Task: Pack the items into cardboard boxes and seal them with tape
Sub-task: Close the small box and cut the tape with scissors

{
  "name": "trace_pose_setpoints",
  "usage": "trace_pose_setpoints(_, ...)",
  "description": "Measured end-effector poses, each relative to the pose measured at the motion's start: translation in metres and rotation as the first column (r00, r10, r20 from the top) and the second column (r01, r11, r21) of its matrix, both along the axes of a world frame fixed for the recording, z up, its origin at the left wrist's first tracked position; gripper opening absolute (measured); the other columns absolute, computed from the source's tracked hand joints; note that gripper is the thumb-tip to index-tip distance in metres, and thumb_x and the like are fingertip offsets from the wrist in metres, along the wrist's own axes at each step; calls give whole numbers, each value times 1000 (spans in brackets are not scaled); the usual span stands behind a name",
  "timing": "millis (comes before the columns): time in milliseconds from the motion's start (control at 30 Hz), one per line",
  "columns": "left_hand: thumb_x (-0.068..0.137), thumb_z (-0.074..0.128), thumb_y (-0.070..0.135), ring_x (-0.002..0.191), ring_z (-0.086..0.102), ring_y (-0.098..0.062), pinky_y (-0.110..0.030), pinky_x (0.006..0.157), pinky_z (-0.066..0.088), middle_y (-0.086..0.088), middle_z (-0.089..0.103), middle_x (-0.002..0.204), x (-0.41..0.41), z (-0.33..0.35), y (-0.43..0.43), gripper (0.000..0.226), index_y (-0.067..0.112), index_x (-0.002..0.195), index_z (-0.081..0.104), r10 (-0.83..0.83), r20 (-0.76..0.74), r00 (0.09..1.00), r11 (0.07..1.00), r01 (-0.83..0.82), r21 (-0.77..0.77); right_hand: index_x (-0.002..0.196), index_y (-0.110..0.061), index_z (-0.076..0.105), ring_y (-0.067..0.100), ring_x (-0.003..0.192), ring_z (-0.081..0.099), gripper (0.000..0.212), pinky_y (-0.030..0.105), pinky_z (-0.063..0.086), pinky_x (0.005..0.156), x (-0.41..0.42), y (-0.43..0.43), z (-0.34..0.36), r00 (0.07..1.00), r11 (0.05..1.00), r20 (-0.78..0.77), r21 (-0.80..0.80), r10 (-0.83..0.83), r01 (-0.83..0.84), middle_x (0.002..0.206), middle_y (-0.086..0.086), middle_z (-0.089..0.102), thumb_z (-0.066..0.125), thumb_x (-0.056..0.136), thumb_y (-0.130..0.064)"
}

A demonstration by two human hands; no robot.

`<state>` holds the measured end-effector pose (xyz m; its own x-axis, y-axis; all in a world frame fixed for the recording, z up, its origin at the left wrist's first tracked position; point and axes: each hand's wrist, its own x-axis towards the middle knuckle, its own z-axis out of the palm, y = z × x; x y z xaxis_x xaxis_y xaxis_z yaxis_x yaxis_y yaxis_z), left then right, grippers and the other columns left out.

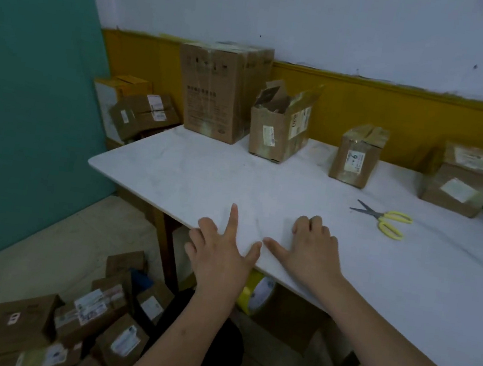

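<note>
View: head camera, looking down.
Left hand: at the table edge, index finger straight, holding nothing.
Right hand: just beside the left, fingers loosely bent on the top, empty.
Open box: well beyond both hands; creased corrugated card, flaps up; probably light and crushable, best held by opposite walls.
Tape: under the table, just below the thumbs; yellow roll, slick film, stiff core; grip through the core.
Scissors: right of the right hand; yellow handles, grey blades.
</note>
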<state>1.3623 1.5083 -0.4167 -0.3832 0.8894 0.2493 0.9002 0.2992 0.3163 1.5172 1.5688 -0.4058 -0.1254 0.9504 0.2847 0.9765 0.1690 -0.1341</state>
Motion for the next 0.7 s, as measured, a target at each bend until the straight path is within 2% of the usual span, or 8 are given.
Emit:
trace_pose_setpoints(100,94,39,67,117,30,-33,-43,101,29,-11,26,136,3,9,31,67,45,154,18,-81,4,997,993,81,-86,106,-16,56,25,92,51,44,38,39,77,0,6,-3,1000,989,5,148,5,-6,104,5,51,52,89,-56)
trace_pose_setpoints(167,100,43,50,118,32,-30,-39,99,30,-10,29,135,13,20,50,55,43,153,27,-178,-73,981,983,174,-62,106,-16,58,26,94,51,28,38,38,80,6,15,7,1000,975,30,223,-4,-3,106,5,54,57,90,-39)
trace_pose_setpoints(233,102,44,34,115,36,-25,-34,94,32,-5,35,128,28,31,70,51,40,152,32,-306,-101,947,950,311,38,110,-17,60,27,97,53,24,39,39,82,17,27,21,1000,954,-7,301,-15,16,110,6,56,60,90,-31)
trace_pose_setpoints(333,102,44,20,108,42,-18,-29,91,37,0,43,117,51,47,106,50,36,149,42,-487,8,874,849,470,242,124,-16,61,34,106,55,38,44,44,87,44,59,43,991,898,-124,428,-54,103,123,12,57,64,90,-31)
trace_pose_setpoints(467,103,40,11,113,49,-13,-29,99,46,1,50,122,82,55,159,44,24,143,52,-650,165,742,724,538,431,150,-25,34,35,138,33,64,43,32,109,82,120,71,977,926,-139,319,-165,202,156,14,27,56,92,-41)
trace_pose_setpoints(567,104,38,11,119,49,-8,-24,103,44,6,52,127,100,45,192,40,25,138,55,-672,237,701,702,502,506,156,-30,15,32,150,5,72,56,19,117,93,171,79,972,958,-140,194,-186,211,165,2,3,47,96,-53)
trace_pose_setpoints(633,105,38,14,121,48,-7,-23,105,41,7,52,129,110,35,210,37,24,136,56,-673,271,688,708,494,506,156,-31,14,29,151,-4,68,57,19,115,94,200,76,974,974,-167,143,-154,178,165,-5,4,43,99,-52)
trace_pose_setpoints(700,106,38,18,119,50,-6,-23,105,42,7,55,129,117,29,226,33,24,131,59,-668,334,665,721,467,512,152,-30,30,26,151,5,53,44,31,112,99,219,69,971,974,-214,175,-106,145,162,-6,22,39,102,-45)
